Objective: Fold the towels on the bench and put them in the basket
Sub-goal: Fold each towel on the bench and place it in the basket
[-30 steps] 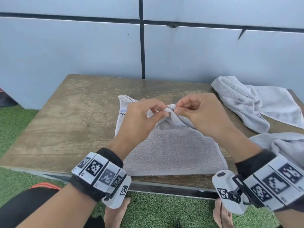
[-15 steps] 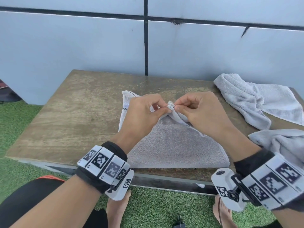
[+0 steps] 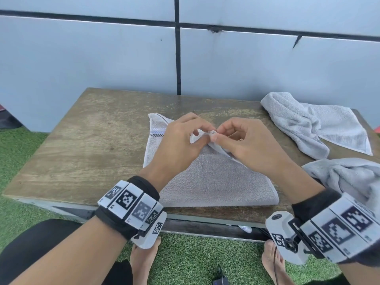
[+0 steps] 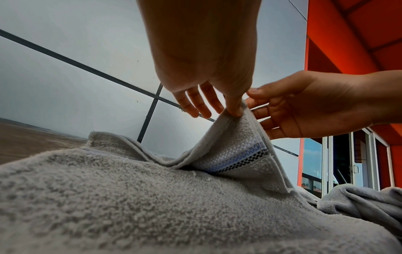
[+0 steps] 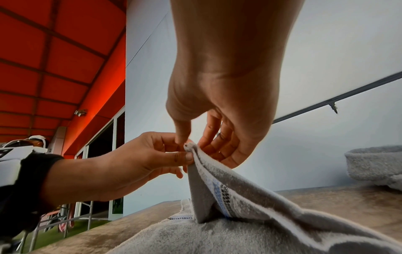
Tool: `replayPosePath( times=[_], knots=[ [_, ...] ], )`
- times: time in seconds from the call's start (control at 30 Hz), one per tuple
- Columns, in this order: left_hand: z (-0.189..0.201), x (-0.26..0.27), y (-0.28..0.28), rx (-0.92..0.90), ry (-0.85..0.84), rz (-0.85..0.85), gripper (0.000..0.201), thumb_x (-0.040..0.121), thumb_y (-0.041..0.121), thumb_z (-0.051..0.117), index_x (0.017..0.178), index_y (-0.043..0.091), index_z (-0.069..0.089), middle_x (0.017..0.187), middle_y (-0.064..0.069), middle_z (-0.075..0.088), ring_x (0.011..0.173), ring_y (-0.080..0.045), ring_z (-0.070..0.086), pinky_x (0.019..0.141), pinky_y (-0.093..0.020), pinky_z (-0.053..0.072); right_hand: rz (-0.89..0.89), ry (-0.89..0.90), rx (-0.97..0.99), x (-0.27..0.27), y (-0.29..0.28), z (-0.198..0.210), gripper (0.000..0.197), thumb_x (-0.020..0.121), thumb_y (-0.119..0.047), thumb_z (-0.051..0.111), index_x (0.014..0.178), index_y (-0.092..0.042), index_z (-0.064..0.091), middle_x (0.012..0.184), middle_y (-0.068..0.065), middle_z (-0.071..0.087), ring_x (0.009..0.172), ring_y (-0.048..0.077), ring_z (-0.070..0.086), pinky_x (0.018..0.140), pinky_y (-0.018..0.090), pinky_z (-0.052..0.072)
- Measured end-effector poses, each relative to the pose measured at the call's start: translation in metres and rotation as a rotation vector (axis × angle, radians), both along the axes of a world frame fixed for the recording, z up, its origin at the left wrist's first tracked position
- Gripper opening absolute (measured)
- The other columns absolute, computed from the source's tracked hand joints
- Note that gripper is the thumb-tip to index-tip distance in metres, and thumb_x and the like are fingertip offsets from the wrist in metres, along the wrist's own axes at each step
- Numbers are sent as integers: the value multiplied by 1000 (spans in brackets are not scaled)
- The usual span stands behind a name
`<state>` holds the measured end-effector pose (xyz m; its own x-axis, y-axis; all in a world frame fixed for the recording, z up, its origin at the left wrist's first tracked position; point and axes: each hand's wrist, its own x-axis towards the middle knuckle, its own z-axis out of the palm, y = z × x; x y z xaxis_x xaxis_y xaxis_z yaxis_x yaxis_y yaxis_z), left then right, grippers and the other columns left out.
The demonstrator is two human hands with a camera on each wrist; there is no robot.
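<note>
Wooden bench (image 3: 86, 145), grey blue-striped towel (image 3: 216, 182) corner raised

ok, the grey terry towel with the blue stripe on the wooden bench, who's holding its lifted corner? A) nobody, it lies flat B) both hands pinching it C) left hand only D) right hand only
B: the left hand and right hand both pinch the raised corner of the grey terry towel above the wooden bench.
</note>
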<state>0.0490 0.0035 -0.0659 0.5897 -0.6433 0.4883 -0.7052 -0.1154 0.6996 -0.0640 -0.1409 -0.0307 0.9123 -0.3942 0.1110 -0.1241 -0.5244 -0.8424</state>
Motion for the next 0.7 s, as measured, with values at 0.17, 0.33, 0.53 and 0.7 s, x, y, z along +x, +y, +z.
replayPosePath(
  times=[0.17, 0.33, 0.53, 0.7],
  knots=[
    [-5, 1, -4, 4, -88, -41, 6, 84, 12, 77, 88, 14, 73, 108, 3, 65, 105, -13, 56, 91, -17, 39, -39, 4, -94, -2, 3, -3, 17, 80, -35, 82, 82, -24, 69, 76, -6, 72, 64, 7, 62, 59, 15, 47],
    [-6, 0, -6, -1, -54, -64, 8, 84, 17, 77, 86, 13, 69, 96, 6, 70, 101, -13, 60, 90, -28, 47, -40, -24, -151, -4, 4, -1, 13, 82, -31, 80, 81, -23, 69, 72, -12, 68, 63, -3, 58, 60, 7, 42],
    [-2, -7, -9, -1, 66, -114, 16, 89, 19, 73, 87, 10, 60, 79, 2, 62, 76, -15, 55, 73, -29, 46, -6, -83, -232, -5, 0, -3, 9, 92, -21, 69, 84, -18, 66, 72, -11, 60, 63, 3, 54, 61, 10, 39],
    [1, -10, -13, -45, 105, -156, 23, 86, 12, 76, 77, 8, 55, 73, 4, 59, 72, -15, 56, 73, -21, 43, 2, -128, -254, -8, -5, -2, 11, 94, -20, 66, 84, -17, 61, 76, -8, 59, 69, 8, 54, 64, 13, 41]
  ],
)
